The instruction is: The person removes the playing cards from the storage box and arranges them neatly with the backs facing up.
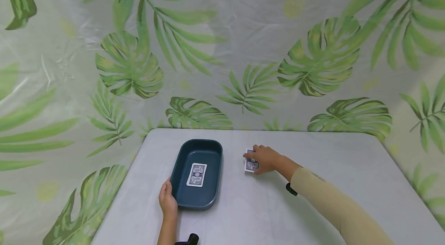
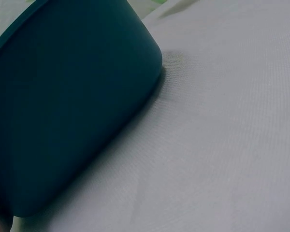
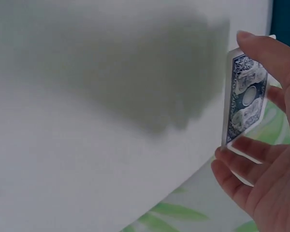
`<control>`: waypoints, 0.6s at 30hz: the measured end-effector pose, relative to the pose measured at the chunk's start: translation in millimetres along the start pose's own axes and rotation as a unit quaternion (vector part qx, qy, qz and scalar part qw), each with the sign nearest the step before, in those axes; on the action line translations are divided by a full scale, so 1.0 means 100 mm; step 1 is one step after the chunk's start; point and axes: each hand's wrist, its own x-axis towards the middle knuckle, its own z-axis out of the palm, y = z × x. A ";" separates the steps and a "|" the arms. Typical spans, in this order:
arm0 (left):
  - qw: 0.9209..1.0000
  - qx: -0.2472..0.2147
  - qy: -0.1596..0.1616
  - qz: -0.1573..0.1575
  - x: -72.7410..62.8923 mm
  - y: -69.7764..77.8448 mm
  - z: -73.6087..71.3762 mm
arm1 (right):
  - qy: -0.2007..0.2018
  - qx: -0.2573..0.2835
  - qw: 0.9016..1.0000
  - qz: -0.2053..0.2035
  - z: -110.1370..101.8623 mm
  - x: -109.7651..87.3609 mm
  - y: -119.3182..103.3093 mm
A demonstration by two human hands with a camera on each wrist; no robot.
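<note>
My right hand [image 1: 265,159] holds a small stack of playing cards [image 3: 246,94] by its edges, thumb at one end and fingers at the other. The blue patterned back faces the palm, and a white edge shows in the right wrist view. To the left is a dark teal rectangular tray [image 1: 195,199], with a blue-backed playing card [image 1: 196,175] lying face down in it. My left hand [image 1: 167,198] rests against the tray's outer left wall near the front corner, its fingers along the side. In the left wrist view, only a fingertip shows beside the tray.
Both the tray and the hands are over a table with a white cloth [image 1: 299,214]. Behind it hangs a backdrop [image 1: 250,44] printed with green leaves. The right hand casts a shadow on the cloth.
</note>
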 end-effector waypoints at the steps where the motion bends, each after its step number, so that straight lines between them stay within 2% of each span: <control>1: 1.000 0.000 0.002 0.001 0.00 0.00 0.00 | -0.007 0.000 1.000 0.001 0.03 0.01 -0.01; 7: 1.000 0.000 0.003 -0.001 0.02 -0.03 0.00 | -0.039 0.028 0.999 0.008 0.17 0.04 -0.15; 11: 1.000 0.000 0.002 -0.002 0.03 -0.02 0.01 | -0.053 0.021 0.998 0.010 0.25 0.07 -0.25; 18: 1.000 0.001 -0.002 -0.002 0.01 -0.02 0.01 | -0.059 0.011 0.998 -0.005 0.25 0.05 -0.35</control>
